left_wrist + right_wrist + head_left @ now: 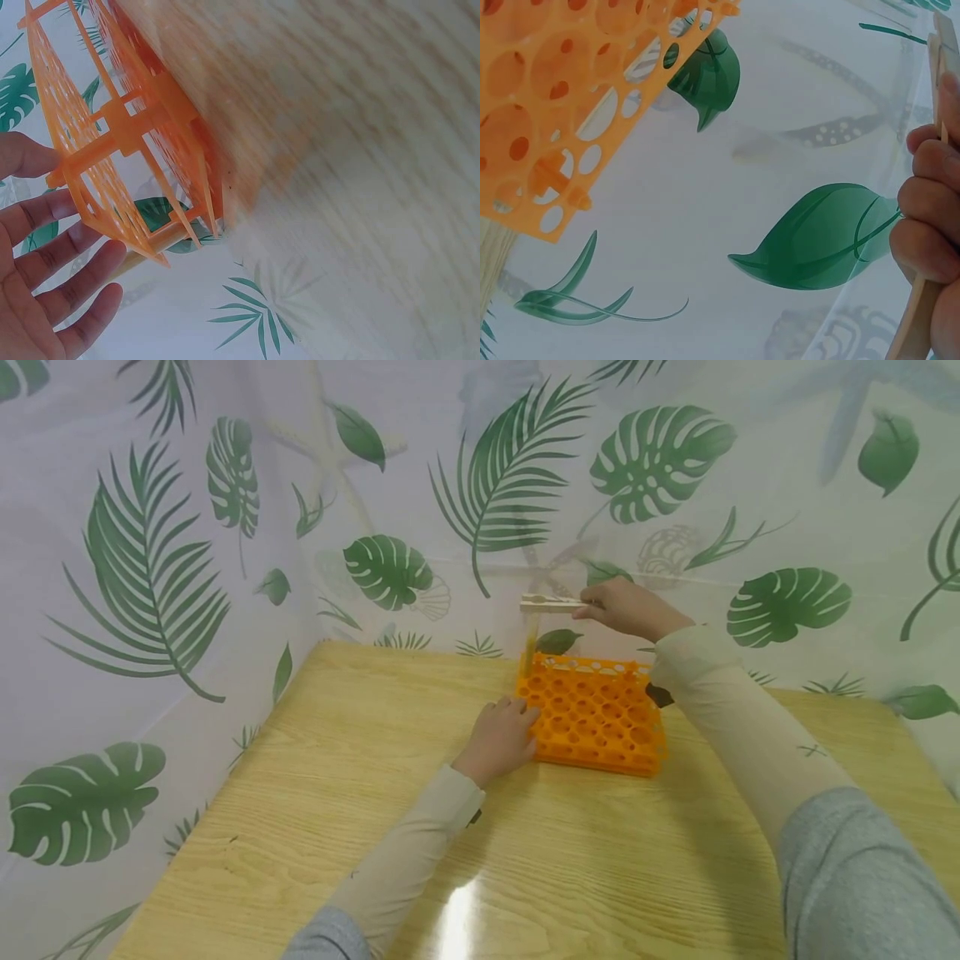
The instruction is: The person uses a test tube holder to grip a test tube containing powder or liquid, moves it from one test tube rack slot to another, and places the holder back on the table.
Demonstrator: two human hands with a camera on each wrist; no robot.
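An orange test tube rack (592, 718) with rows of round holes stands on the table. My left hand (501, 739) is at its left end; in the left wrist view the thumb and spread fingers (56, 255) reach the rack's upper edge. Above the far side, my right hand (622, 608) grips a wooden test tube clamp (551, 604) held level, its handle between curled fingers in the right wrist view. Below the clamp's head, a test tube (531, 643) with yellowish contents stands upright at the rack's far left corner. How deep it sits is hidden.
The wood-grain table (360, 777) extends around the rack. Behind and to the left hangs a white sheet (405, 485) printed with green leaves, close to the table's far edge. A bright reflection lies on the table near the front.
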